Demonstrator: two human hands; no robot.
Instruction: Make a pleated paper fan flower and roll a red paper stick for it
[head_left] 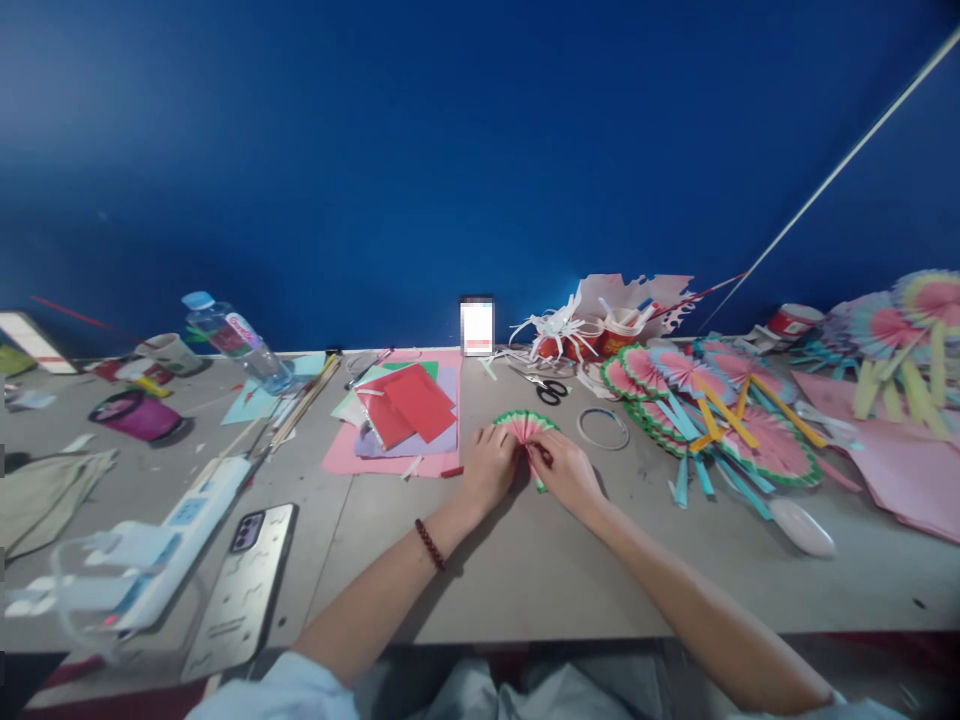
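A small pleated paper fan (525,422), pink with a green edge, is spread between my hands at the middle of the table. My left hand (491,465) is closed on its left side, and a dark bead bracelet circles that wrist. On the right side of the fan, my right hand (561,462) pinches near the point where the folds meet. A green-tipped pink end shows below the fingers. Black-handled scissors (552,391) lie just beyond, and a wire ring (603,428) lies to the right of my right hand.
Red paper sheets (409,405) lie stacked at the left. Finished paper fans (720,400) with ribbon strips pile up at the right, near a white computer mouse (802,528). A phone (244,590), power strip (184,545) and water bottle (240,345) occupy the left side. A blue wall stands behind.
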